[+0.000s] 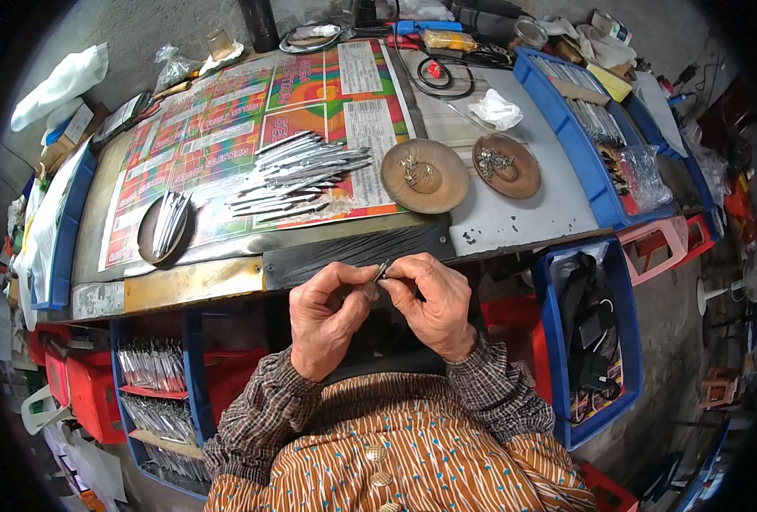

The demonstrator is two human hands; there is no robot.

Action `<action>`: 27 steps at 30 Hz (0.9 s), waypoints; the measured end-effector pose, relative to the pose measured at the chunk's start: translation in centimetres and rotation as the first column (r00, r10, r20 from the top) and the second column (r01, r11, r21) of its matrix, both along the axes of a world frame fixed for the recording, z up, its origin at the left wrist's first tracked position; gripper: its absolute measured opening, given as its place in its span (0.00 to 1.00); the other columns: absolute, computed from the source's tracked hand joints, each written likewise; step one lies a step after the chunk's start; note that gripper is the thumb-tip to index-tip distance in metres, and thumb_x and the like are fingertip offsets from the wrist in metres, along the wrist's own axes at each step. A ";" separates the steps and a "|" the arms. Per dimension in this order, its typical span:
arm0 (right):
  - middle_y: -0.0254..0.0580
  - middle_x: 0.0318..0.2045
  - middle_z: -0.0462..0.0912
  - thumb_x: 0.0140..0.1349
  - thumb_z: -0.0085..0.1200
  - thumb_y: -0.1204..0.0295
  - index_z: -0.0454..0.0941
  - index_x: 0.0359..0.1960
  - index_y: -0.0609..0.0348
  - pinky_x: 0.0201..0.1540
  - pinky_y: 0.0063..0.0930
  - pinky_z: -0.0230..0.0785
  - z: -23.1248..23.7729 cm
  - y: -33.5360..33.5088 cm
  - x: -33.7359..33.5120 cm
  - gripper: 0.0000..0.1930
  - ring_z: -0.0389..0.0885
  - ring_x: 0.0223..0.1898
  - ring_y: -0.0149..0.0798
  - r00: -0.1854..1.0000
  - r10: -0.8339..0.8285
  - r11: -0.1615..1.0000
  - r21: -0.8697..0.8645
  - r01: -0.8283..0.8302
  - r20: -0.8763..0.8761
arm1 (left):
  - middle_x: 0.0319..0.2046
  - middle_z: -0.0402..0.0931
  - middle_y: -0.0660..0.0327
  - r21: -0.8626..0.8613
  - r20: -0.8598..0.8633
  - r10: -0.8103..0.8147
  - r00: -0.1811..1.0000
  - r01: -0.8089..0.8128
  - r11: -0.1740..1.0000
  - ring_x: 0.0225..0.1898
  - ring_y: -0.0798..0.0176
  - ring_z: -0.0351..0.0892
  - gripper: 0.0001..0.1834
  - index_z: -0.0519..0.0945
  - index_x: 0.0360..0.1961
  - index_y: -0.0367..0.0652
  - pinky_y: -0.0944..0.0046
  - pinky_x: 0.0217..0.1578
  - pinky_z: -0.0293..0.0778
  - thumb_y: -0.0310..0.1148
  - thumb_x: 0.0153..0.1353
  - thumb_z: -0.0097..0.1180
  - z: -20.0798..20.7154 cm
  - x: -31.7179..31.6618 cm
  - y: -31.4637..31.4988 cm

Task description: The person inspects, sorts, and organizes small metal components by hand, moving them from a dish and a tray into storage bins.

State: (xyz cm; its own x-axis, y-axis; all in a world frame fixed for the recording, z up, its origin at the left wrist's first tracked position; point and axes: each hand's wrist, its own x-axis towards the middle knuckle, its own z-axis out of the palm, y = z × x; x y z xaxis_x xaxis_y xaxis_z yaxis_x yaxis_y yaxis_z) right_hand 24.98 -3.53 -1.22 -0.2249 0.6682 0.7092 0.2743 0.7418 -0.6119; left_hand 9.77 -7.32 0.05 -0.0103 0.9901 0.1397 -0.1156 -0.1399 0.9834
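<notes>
Left grip and right grip — both pinched closed — hold a small dark piece. Slackening either could drop it.

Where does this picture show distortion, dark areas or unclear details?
In the head view, the fisheye bows the blue crate and corners are black; head view, dim beneath the tabletop; head view, the dark piece between left hand and right hand is too small to identify.
</notes>
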 end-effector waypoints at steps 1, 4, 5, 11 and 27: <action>0.39 0.27 0.77 0.51 0.61 0.80 0.73 0.35 0.62 0.27 0.30 0.72 -0.1 0.0 -0.1 0.11 0.79 0.26 0.40 1.000 -0.014 0.999 0.031 0.013 0.017 | 0.21 0.72 0.67 -0.015 0.039 -0.012 0.999 0.013 1.000 0.18 0.80 0.62 0.08 0.78 0.40 0.33 0.77 0.17 0.58 0.17 0.60 0.51 0.0 0.0 0.0; 0.40 0.26 0.77 0.52 0.61 0.79 0.73 0.34 0.62 0.28 0.30 0.72 -0.4 0.0 -0.1 0.10 0.79 0.26 0.40 0.998 -0.054 0.995 0.087 0.050 0.042 | 0.21 0.72 0.67 -0.032 0.082 -0.025 0.996 0.027 0.999 0.18 0.80 0.62 0.08 0.78 0.40 0.34 0.77 0.17 0.58 0.17 0.60 0.51 0.0 0.0 -0.1; 0.40 0.26 0.77 0.52 0.61 0.79 0.73 0.34 0.62 0.28 0.30 0.72 -0.5 -0.1 -0.2 0.10 0.79 0.26 0.40 0.998 -0.053 0.995 0.087 0.050 0.042 | 0.21 0.72 0.67 -0.034 0.085 -0.026 0.996 0.029 0.999 0.18 0.80 0.62 0.08 0.78 0.40 0.34 0.77 0.17 0.58 0.17 0.60 0.51 0.0 0.1 0.0; 0.42 0.26 0.76 0.53 0.60 0.79 0.72 0.34 0.62 0.27 0.32 0.72 -1.1 0.2 -0.6 0.09 0.79 0.26 0.43 0.994 -0.103 0.981 0.168 0.094 0.046 | 0.26 0.75 0.70 -0.022 0.142 -0.053 0.988 0.057 0.998 0.23 0.84 0.64 0.08 0.78 0.41 0.34 0.81 0.21 0.60 0.17 0.60 0.52 -0.4 0.1 -0.1; 0.42 0.23 0.76 0.56 0.60 0.75 0.73 0.34 0.64 0.25 0.28 0.69 -0.2 0.2 -0.2 0.09 0.77 0.23 0.39 1.000 0.022 0.993 -0.120 -0.020 0.017 | 0.28 0.76 0.68 -0.048 0.202 -0.043 0.978 0.054 0.997 0.23 0.84 0.65 0.08 0.78 0.40 0.33 0.81 0.21 0.61 0.16 0.59 0.52 -0.3 0.2 -0.3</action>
State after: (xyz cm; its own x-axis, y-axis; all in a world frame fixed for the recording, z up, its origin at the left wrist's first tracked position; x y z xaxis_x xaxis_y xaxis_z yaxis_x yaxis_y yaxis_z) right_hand 24.78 -3.35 -1.43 -0.2517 0.7434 0.6197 0.2715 0.6689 -0.6920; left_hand 9.92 -7.60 -0.29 0.0154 0.9961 0.0871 -0.3169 -0.0778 0.9453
